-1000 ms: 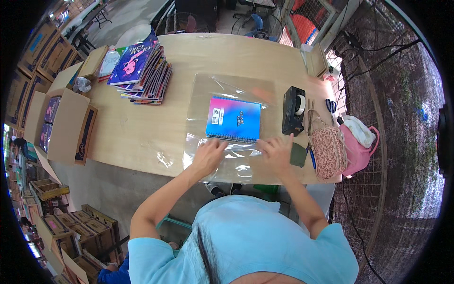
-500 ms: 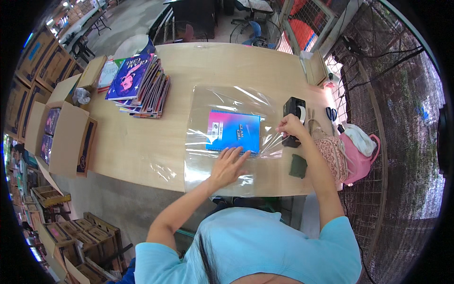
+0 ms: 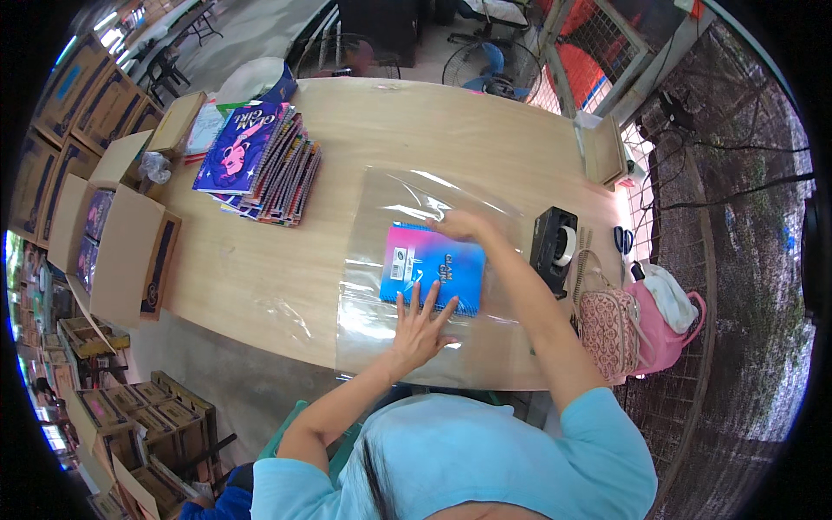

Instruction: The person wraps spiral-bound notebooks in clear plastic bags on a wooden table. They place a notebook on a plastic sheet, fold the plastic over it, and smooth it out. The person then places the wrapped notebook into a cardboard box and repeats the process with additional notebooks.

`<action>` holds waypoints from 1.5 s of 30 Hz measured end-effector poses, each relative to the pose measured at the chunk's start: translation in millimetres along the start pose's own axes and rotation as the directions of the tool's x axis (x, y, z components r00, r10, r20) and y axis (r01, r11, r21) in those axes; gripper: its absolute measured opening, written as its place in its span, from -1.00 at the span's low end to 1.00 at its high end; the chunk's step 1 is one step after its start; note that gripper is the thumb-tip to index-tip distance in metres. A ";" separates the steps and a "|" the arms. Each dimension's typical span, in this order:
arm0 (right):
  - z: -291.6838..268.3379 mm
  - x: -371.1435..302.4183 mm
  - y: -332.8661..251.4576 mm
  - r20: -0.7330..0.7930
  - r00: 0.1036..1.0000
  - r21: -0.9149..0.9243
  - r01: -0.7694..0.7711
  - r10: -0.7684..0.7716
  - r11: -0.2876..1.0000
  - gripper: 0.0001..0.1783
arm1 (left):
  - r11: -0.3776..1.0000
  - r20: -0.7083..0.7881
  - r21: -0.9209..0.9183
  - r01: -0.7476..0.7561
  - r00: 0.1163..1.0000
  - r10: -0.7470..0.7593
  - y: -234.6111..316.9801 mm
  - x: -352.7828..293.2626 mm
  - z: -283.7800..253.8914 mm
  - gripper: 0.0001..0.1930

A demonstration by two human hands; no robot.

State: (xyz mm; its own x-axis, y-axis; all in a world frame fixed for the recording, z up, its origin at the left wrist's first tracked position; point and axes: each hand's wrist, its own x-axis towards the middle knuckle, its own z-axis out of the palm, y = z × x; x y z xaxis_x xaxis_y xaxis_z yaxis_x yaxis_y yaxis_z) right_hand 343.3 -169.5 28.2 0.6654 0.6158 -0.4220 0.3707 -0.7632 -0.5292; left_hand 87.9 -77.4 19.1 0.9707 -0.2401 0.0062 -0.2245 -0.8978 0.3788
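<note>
A blue and pink spiral notebook point(image 3: 468, 269) lies on a clear plastic sheet point(image 3: 360, 321) in front of me. My left hand point(image 3: 418, 334) is open, its spread fingertips resting on the notebook's near edge. At the notebook's far edge is my right hand point(image 3: 459, 227), fingers drawn together over the plastic; whatever they pinch is too small to make out. A black tape dispenser point(image 3: 544, 251) with a pale roll stands to the right, beyond my right forearm.
A tall pile of spiral notebooks point(image 3: 260, 169) stands at the far left, beside an opened cardboard box point(image 3: 126, 256). Scissors point(image 3: 623, 240), a patterned bag point(image 3: 607, 325) and a pink bag point(image 3: 663, 321) sit along the table's right side. Crumpled clear plastic point(image 3: 290, 319) lies left of the sheet.
My right hand has moved left from beside the tape dispenser to the notebook's far edge. The left hand stays spread on the notebook. My right arm now covers the dark green pad.
</note>
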 end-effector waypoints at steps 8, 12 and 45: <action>3.1 14.0 7.4 0.236 0.971 -0.084 0.057 -0.036 0.995 -0.06 | 0.996 -0.018 -0.077 0.040 0.999 -0.041 7.5 -22.1 1.3 -0.21; 13.6 26.7 20.1 0.001 0.999 -0.011 -0.050 0.050 0.999 -0.40 | 0.995 -0.025 -0.090 0.050 0.998 -0.052 6.3 -25.7 4.2 -0.20; -38.8 42.3 14.1 -0.331 0.833 -0.474 0.260 -0.444 0.841 -0.85 | 0.985 -0.147 -0.113 0.128 0.979 -0.144 15.4 -24.0 16.1 -0.38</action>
State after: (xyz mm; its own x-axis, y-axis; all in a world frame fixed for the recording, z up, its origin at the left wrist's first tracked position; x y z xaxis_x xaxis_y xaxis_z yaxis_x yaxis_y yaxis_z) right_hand 401.8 -161.8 31.5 0.6041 0.7867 0.1274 0.7920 -0.5749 -0.2056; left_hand 59.8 -91.4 9.8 0.9948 -0.0518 0.0874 -0.0876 -0.8734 0.4790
